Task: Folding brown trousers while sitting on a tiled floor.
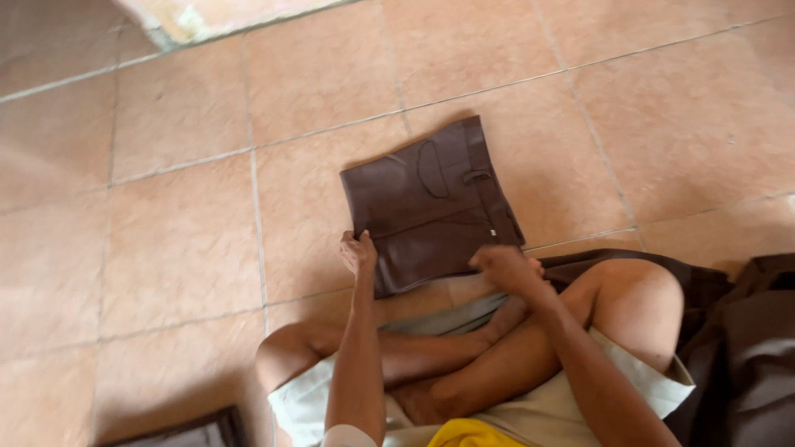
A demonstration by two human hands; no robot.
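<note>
A pair of dark brown trousers (431,203), folded into a rough square, lies flat on the tiled floor in front of my crossed legs. Its waistband with a belt loop and a back pocket face up. My left hand (358,253) grips the near left edge of the folded trousers. Over at the near right edge, my right hand (507,266) rests with its fingers curled on the cloth. I sit cross-legged in light shorts, knees bare.
The floor (182,240) is made of large terracotta tiles with pale grout lines. A heap of dark brown cloth (745,348) lies at my right side. Another dark folded item (190,430) shows at the bottom left edge.
</note>
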